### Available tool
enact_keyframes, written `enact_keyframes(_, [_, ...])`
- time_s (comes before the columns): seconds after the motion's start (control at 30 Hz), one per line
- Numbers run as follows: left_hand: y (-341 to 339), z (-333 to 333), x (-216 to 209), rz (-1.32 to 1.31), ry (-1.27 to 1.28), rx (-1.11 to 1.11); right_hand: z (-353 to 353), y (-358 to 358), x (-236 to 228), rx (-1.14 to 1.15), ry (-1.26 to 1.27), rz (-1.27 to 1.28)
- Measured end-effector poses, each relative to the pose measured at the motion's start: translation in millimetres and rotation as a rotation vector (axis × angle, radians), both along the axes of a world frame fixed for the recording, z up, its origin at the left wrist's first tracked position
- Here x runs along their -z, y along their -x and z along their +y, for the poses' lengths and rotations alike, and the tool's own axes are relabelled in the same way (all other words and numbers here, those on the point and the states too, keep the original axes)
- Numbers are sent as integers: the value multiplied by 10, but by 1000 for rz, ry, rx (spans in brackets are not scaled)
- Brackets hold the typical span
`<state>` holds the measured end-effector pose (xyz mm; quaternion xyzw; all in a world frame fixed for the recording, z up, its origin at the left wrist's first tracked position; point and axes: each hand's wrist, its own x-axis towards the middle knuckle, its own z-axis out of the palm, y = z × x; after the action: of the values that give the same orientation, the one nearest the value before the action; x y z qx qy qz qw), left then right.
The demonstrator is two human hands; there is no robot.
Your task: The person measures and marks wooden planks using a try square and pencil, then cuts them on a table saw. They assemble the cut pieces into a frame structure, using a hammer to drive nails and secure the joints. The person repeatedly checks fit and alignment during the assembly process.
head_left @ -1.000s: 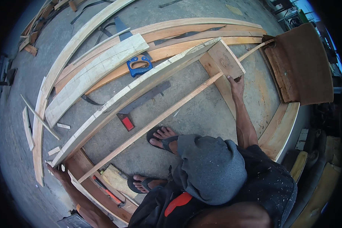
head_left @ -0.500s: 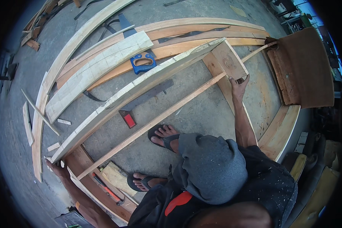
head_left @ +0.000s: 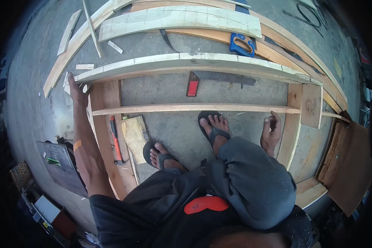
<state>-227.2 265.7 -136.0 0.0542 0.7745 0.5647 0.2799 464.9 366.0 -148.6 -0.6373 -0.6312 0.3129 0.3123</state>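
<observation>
A rectangular wooden frame (head_left: 161,63) lies around my feet, its long far board edged in pale wood. My left hand (head_left: 77,90) grips the frame's far left corner, thumb on the inner side and fingers on the outer. A thin wooden rail (head_left: 194,108) runs across between the frame's end boards. Below the rail's right end, my right hand (head_left: 271,131) hangs with loosely bent fingers, apart from the wood, and nothing shows in it. A small wood block (head_left: 311,106) sits at the frame's right corner.
Inside the frame lie a try square (head_left: 193,84) with a red handle, an orange-handled hammer (head_left: 116,142) and a wood offcut (head_left: 135,138). Beyond it are a blue-handled handsaw (head_left: 242,44) and several boards (head_left: 177,20). A brown padded panel (head_left: 347,153) stands at right.
My right hand has let go of the frame's right corner and drawn back toward me. My left hand keeps its hold. The view has turned, so the frame now lies straight across.
</observation>
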Motion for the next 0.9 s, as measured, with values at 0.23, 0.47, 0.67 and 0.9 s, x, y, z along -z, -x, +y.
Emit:
enact_keyframes(0.23, [-94, -73, 8, -2, -23, -36, 189, 1089, -185, -654, -30, -75])
enact_keyframes(0.47, [27, -120, 68, -28, 47, 1, 740, 900, -71, -565, 62, -478])
enact_keyframes(0.67, [108, 70, 55, -8, 129, -46, 1334, 574, 367, -750, 192, -626])
enact_keyframes(0.9, [189, 523, 240, -30, -199, -50, 1416, 1029, 736, -681, 415, -848])
